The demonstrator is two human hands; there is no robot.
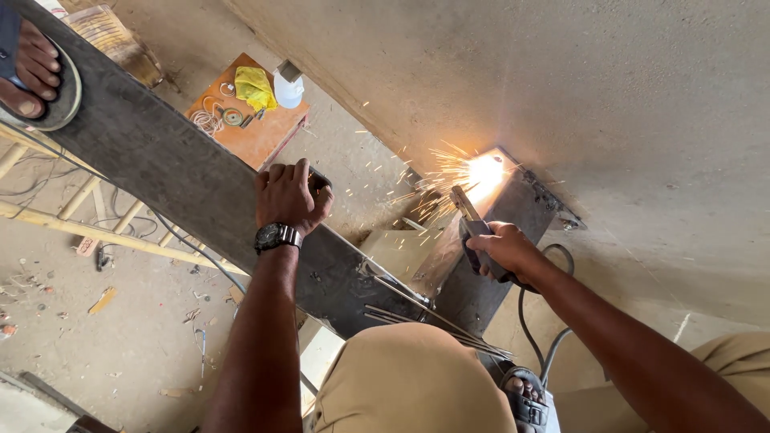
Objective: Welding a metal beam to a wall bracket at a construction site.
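1. Two hands at work on one big job, w/ the dark steel beam (176,168) the largest thing: it runs diagonally from upper left down to centre, raised well above the floor. I judge it's braced so its lower end stays put near the weld.
2. Steel upright (513,216) meets the concrete wall (609,96); arc glare and sparks at its top.
3. Left hand (289,196), watch on wrist, fingers curled tight over the beam's upper edge, steadying it.
4. Right hand (501,248) closed around the electrode holder (473,228), tip at the glare.
5. Spare welding rods (425,317) lie on my lap, near both hands.
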